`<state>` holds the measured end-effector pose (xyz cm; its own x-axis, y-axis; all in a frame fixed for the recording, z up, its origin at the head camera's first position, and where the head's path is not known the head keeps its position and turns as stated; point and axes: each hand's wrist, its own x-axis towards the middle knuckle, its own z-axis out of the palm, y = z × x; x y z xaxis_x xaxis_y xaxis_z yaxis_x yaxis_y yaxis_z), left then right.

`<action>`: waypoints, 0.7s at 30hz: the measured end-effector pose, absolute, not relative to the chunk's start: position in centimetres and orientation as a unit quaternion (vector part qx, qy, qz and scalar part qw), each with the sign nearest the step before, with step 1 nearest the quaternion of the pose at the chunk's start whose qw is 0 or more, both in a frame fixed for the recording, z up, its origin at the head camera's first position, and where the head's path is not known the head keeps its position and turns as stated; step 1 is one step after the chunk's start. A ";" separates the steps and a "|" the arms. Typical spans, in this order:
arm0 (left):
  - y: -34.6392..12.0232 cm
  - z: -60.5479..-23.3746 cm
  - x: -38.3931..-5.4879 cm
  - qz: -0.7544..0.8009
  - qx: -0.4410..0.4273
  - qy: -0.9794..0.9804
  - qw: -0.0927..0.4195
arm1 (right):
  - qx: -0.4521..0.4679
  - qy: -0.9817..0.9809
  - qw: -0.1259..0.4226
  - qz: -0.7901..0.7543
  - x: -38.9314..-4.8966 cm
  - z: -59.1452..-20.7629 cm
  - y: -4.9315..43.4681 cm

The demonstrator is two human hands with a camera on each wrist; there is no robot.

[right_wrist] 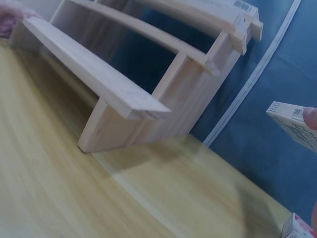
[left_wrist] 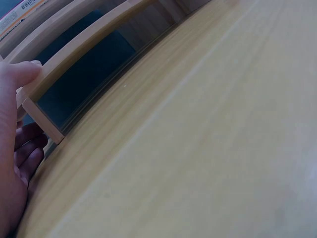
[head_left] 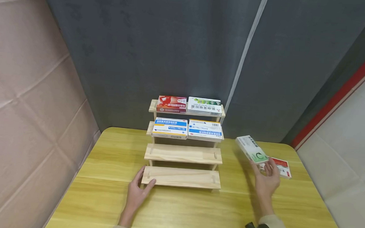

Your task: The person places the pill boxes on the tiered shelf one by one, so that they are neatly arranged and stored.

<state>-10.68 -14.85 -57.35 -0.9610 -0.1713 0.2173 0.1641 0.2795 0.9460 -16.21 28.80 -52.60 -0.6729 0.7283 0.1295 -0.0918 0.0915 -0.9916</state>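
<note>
In the head view, my right hand (head_left: 268, 178) pinches a white and green medicine box (head_left: 252, 149) by its near end, raised above the table to the right of the stand. Only a fingertip of that hand shows beside the box (right_wrist: 292, 121) in the right wrist view. Beneath it a white and red medicine box (head_left: 282, 167) lies on the table, partly covered by the hand. My left hand (head_left: 137, 192) grips the left end of the lowest step of a wooden stepped stand (head_left: 182, 177), thumb on top and the other fingers around the side.
On the top step sit a red box (head_left: 171, 104) and a white and green box (head_left: 204, 106). Two blue and white boxes, one left (head_left: 170, 128) and one right (head_left: 205, 130), lie on the step below. A dark curtain (head_left: 161, 51) hangs behind the table (head_left: 177, 213).
</note>
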 end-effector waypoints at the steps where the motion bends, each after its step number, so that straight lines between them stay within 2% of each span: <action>1: -14.9 -57.8 -10.8 -0.601 0.004 -0.787 0.140 | -0.239 -0.662 0.326 0.632 -16.0 -52.3 28.7; 7: -15.5 -60.1 -11.7 -0.604 0.005 -0.784 0.141 | -0.230 -0.663 0.344 0.623 -14.7 -50.6 28.1; 13: -15.7 -60.3 -11.7 -0.602 -0.010 -0.784 0.148 | -0.213 -0.663 0.362 0.620 -13.8 -49.2 27.3; 21: -15.6 -60.1 -11.7 -0.611 -0.006 -0.779 0.140 | -0.169 -0.621 0.394 0.655 -13.4 -49.2 27.2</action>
<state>-11.68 -15.62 -60.09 -0.9608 -0.1620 0.2251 0.1802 0.2522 0.9508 -13.42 27.25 -49.19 -0.6318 0.7269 0.2691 -0.3074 0.0837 -0.9479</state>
